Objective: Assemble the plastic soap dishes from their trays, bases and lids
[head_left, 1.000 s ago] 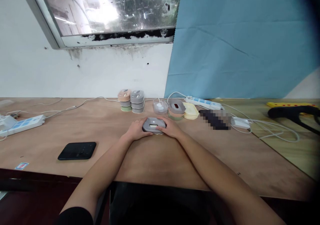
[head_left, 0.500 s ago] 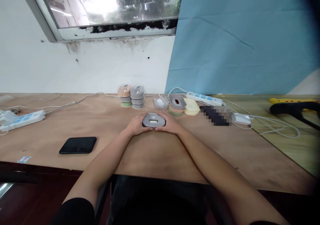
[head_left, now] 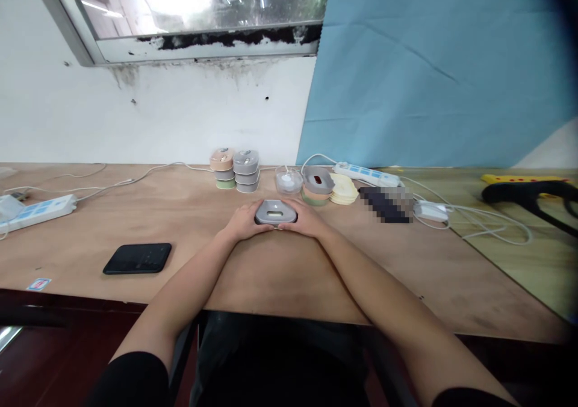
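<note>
A grey, rounded plastic case (head_left: 276, 208) with a pale slot in its top rests on the wooden table in front of me. My left hand (head_left: 248, 221) curls around its left side, thumb along the near edge. Around the right side wraps my right hand (head_left: 305, 218), its thumb almost meeting the other one. Most fingers are hidden behind the case. Just beyond it are a clear plastic piece (head_left: 289, 181), a stack topped by a grey part with a dark red slot (head_left: 318, 184), and several cream-coloured flat pieces (head_left: 344, 190).
Two stacks of lidded boxes, one peach-topped (head_left: 222, 158) and one grey (head_left: 246, 163), stand near the wall. A black phone (head_left: 138, 258) lies left. Power strips (head_left: 368, 174) and white cables (head_left: 487, 223) spread along the back and right. A dark, partly pixelated object (head_left: 383, 205) lies right.
Both hands keep hold of the grey case in the same place on the table. The camera has shifted slightly, so the scene sits a little higher and further left.
</note>
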The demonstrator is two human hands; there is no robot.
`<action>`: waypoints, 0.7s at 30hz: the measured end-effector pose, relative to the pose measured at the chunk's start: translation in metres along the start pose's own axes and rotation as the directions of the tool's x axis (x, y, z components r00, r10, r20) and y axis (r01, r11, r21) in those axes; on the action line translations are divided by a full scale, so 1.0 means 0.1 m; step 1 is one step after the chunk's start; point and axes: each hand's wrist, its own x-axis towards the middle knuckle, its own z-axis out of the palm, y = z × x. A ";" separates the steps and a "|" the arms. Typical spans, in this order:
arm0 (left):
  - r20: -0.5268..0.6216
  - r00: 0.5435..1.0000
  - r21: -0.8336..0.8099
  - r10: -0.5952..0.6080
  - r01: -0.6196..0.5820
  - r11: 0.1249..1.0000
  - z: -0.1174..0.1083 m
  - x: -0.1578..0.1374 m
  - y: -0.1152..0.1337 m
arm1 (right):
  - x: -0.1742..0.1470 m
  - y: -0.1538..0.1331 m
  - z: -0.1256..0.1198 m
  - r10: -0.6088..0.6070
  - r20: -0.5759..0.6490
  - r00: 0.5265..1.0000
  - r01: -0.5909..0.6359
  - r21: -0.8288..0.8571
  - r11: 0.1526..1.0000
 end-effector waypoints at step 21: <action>-0.010 0.999 0.030 -0.035 0.036 0.999 0.05 0.02 -0.03 | 0.01 0.04 0.05 0.027 -0.010 1.000 -0.027 -0.010 1.000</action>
